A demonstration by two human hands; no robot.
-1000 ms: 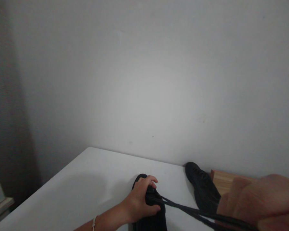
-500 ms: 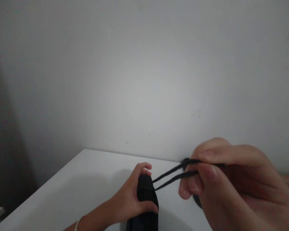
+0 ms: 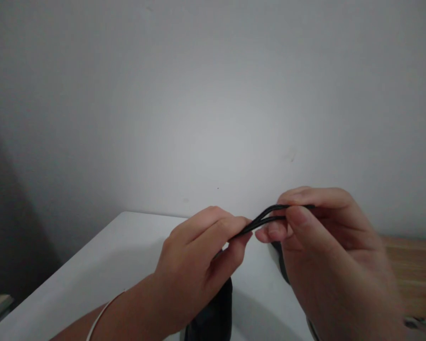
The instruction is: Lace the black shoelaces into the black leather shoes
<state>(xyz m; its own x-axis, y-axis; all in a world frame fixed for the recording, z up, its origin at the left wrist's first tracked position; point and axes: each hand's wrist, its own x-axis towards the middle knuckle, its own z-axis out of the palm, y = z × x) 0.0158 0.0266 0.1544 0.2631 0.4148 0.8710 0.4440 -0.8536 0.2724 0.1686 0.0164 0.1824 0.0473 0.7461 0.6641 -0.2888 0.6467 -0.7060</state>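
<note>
My left hand [image 3: 202, 255] pinches a doubled black cord [image 3: 261, 220] between thumb and fingers, just left of my right hand. My right hand [image 3: 326, 251] grips the same cord farther along, between thumb and forefinger, and a short dark end shows past the thumb. Between the hands the two strands run side by side in a slight bend. Below my left hand stands a dark, smooth, rounded black object [image 3: 213, 315], mostly hidden, its kind unclear. Another black thing [image 3: 282, 265] is partly covered by my right hand.
A white tabletop [image 3: 117, 255] reaches back to a pale grey wall [image 3: 213, 118]. Right of my right hand is a wooden surface [image 3: 412, 270], with small blurred items near its lower edge.
My left hand has let go of the black object and moved up and right to pinch the cord. My right hand has shifted slightly up and left, still holding the cord.
</note>
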